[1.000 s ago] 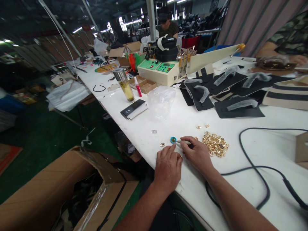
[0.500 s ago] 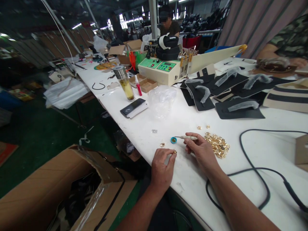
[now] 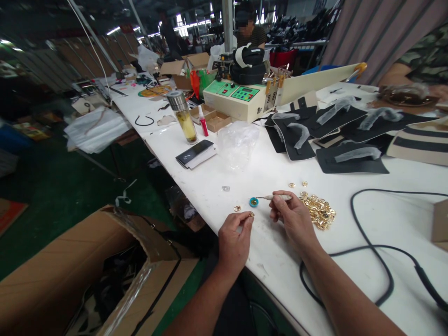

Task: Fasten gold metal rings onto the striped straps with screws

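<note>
We are pinching a small gold ring (image 3: 251,214) between the thumb and forefinger of our left hand (image 3: 234,239), and we are holding it low over the white table (image 3: 217,186), just below the blue cap (image 3: 253,201). The ring is too small in this view for us to tell whether it is touching the table.

Our right hand (image 3: 296,221) is gripping a thin tool (image 3: 280,197) in closed fingertips. The tool is lying almost level, with its fine tip pointing at the cap's rim.

A second ago both hands were crowded at the cap, with the tip dipping into it and the left hand resting flat. Since then the hands have been drawing apart. The tip is now sitting outside the cap, and the left hand is presenting the ring in its pinch. We are judging from this that the dip is over and that this ring is the piece in hand.

A loose ring (image 3: 237,208) is lying just left of the cap, and the heap of gold rings (image 3: 318,211) is sitting beside our right hand.
</note>
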The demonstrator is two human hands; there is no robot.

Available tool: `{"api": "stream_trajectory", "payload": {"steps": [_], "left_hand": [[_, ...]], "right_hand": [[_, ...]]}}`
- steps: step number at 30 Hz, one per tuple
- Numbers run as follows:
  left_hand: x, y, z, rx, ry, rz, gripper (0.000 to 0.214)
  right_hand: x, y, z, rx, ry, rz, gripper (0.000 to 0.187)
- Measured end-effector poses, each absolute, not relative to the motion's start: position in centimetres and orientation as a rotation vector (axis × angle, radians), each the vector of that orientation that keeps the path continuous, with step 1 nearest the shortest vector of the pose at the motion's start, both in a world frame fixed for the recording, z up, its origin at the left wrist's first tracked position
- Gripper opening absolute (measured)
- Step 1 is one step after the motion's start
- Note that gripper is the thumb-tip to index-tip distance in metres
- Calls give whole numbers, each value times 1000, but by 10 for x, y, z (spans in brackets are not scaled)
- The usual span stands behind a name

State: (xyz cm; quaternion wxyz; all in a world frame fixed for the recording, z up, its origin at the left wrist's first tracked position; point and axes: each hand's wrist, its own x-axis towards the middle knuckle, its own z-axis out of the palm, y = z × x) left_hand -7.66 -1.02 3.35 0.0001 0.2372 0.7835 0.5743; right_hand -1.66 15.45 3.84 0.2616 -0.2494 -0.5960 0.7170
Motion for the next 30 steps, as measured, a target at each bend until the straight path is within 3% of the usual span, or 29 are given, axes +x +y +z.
{"api": "stream_trajectory", "payload": {"steps": [12, 30], "left_hand": [[-76, -11, 33, 665, 2410, 1842, 12], [-74, -10, 35, 644, 2357, 1898, 12]], "right_hand": [[-7, 145, 50, -582, -1671, 1922, 26], [-5, 143, 52, -549, -1776, 1879, 23]]}}
